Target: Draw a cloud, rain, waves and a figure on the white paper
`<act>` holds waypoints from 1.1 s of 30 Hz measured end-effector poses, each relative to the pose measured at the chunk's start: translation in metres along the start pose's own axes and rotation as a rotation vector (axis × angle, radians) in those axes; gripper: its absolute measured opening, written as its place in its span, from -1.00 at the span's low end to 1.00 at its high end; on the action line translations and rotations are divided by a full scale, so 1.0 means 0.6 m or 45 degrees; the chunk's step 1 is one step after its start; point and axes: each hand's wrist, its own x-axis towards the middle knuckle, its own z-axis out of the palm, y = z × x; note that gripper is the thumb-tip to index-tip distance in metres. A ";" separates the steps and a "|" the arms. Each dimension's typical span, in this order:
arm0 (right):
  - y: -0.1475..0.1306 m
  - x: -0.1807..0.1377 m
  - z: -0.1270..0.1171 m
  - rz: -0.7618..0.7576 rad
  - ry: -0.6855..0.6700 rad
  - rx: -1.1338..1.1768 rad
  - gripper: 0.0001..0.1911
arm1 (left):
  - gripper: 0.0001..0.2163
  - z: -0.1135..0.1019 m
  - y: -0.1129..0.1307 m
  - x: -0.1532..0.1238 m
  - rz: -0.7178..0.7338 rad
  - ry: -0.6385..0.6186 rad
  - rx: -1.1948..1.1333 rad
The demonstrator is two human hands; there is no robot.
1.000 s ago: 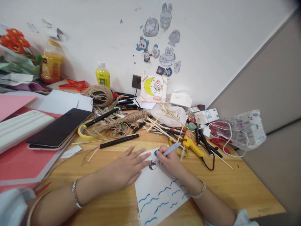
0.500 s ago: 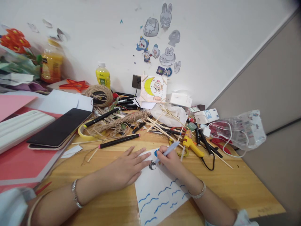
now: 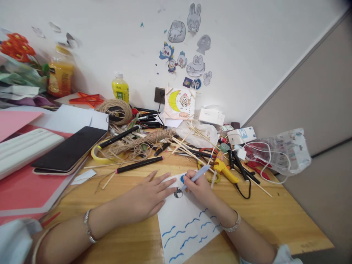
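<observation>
A sheet of white paper (image 3: 180,223) lies on the wooden table, with blue wavy lines drawn over its lower half. Near its top are a small dark round drawing (image 3: 178,193) and a blue patch partly covered by fingers. My left hand (image 3: 150,196) rests flat on the paper's upper left with fingers spread, holding nothing. In my right hand (image 3: 199,189) a light purple pen (image 3: 200,172) is pinched, slanting up to the right. Its tip is down at the paper beside the round drawing.
Behind the paper lie a black marker (image 3: 139,164), twine (image 3: 148,138), thin wooden sticks (image 3: 189,149) and a yellow glue gun (image 3: 225,169). At left are a dark phone or tablet (image 3: 70,150) and red sheets (image 3: 24,194). Bottles and a framed moon picture (image 3: 179,103) stand by the wall.
</observation>
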 end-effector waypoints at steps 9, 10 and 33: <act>-0.003 0.002 0.001 -0.003 0.027 0.053 -0.68 | -0.55 0.001 0.000 0.000 0.003 -0.027 0.016; -0.003 0.002 0.001 -0.002 0.026 0.053 -0.68 | -0.54 0.001 0.000 0.000 0.001 -0.031 0.019; 0.009 -0.001 0.000 -0.010 -0.027 0.067 -0.70 | -0.54 -0.001 0.001 0.001 -0.020 -0.083 0.018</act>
